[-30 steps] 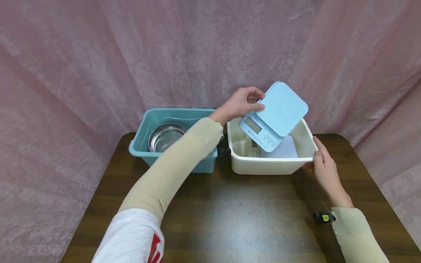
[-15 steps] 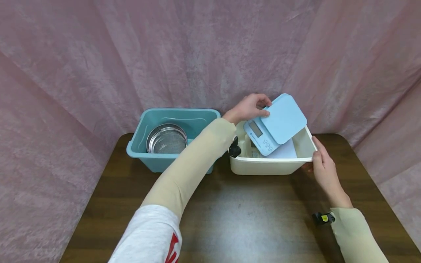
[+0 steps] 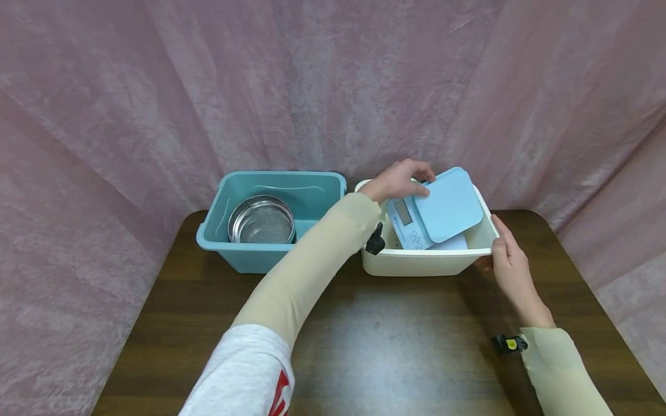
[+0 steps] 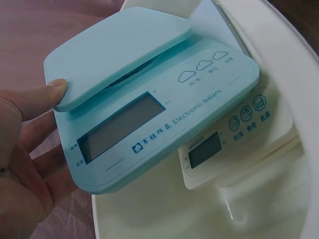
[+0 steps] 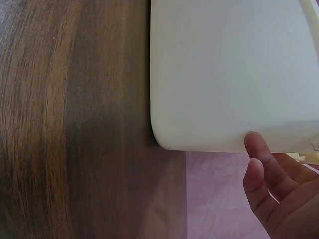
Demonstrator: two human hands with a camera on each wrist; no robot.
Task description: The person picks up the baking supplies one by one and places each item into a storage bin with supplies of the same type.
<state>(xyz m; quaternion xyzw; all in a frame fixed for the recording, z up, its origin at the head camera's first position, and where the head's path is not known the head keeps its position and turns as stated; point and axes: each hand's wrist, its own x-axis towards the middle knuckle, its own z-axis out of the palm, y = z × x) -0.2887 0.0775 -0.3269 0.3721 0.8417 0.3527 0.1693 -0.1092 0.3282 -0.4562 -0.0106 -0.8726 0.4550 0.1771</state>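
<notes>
In the head view my left hand [image 3: 398, 180] pinches the left edge of a light blue kitchen scale [image 3: 450, 205], thumb on its weighing plate and fingers underneath. The scale is tilted, partly inside the white bin [image 3: 416, 264]. Its display and cloud-shaped buttons show in the left wrist view. Below it in the bin lies a cream-white kitchen scale [image 4: 239, 134], mostly covered by the blue one. My right hand [image 3: 512, 268] grips the bin's right rim; in the right wrist view its fingertips [image 5: 255, 142] touch the outer wall.
A teal bin [image 3: 260, 247] stands to the left of the white one, with round metal sieves [image 3: 262, 222] inside. Both bins are on a dark wooden table [image 3: 385, 346], near its back edge. A pink curtain [image 3: 322, 86] hangs behind.
My left hand has lowered the blue scale into the white bin, moving it down and slightly right. My right hand has stayed at the rim.
</notes>
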